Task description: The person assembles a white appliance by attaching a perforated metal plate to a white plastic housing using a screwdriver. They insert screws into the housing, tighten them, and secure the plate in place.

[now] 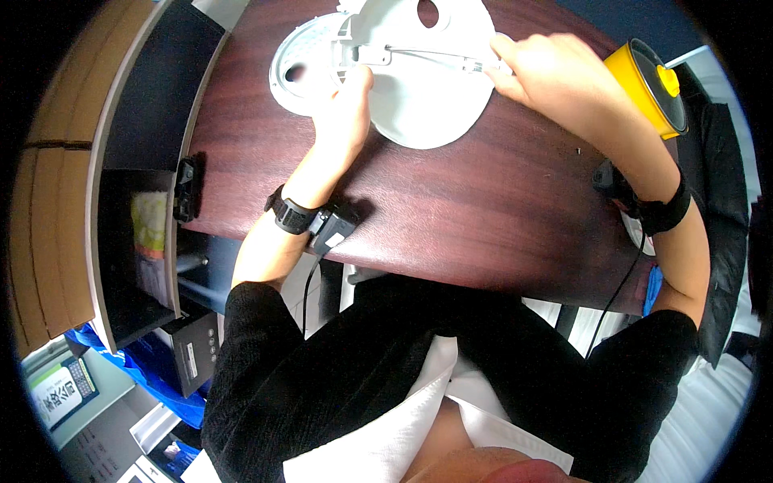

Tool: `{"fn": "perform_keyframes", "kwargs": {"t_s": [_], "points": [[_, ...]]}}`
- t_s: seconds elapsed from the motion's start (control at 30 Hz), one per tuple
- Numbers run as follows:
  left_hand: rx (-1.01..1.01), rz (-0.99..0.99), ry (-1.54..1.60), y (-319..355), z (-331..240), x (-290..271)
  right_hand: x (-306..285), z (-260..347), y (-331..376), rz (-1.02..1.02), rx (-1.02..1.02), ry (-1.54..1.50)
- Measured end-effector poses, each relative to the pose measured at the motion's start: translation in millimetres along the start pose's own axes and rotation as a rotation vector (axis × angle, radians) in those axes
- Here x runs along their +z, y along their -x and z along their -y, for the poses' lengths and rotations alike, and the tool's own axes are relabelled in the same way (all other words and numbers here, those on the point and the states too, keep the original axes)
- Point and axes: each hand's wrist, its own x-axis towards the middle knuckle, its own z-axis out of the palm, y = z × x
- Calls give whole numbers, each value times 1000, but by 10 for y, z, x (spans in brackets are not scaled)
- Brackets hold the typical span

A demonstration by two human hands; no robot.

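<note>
A white plastic assembly of two round, dish-like pieces lies at the far side of the table: a large disc (427, 113) with an oval hole, and a smaller disc (302, 56) to its left. Between them is a white bracket (345, 52). My left hand (340, 117) grips the assembly by the bracket, thumb on top; its other fingers are mostly hidden. In my closed right hand (555, 72) is the pale handle of a screwdriver (431, 54). Its thin metal shaft lies across the large disc, pointing left, with its tip at a small white tab beside the bracket.
A yellow round container (644, 88) with a dark lid stands at the right. The dark red-brown table (467, 217) has a curved near edge. A shelf unit (105, 185) borders it on the left. Wrist straps carry small devices (334, 229) with hanging cables.
</note>
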Motion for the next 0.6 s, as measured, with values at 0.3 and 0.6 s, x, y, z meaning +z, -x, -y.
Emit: {"fn": "perform_keyframes", "kwargs": {"t_s": [0.3, 0.6], "points": [[-43, 1, -7, -40, -28, 30, 253, -80, 127, -131, -101, -379], [-55, -45, 31, 19, -68, 57, -55, 489, 189, 478, 480, -1773]]}}
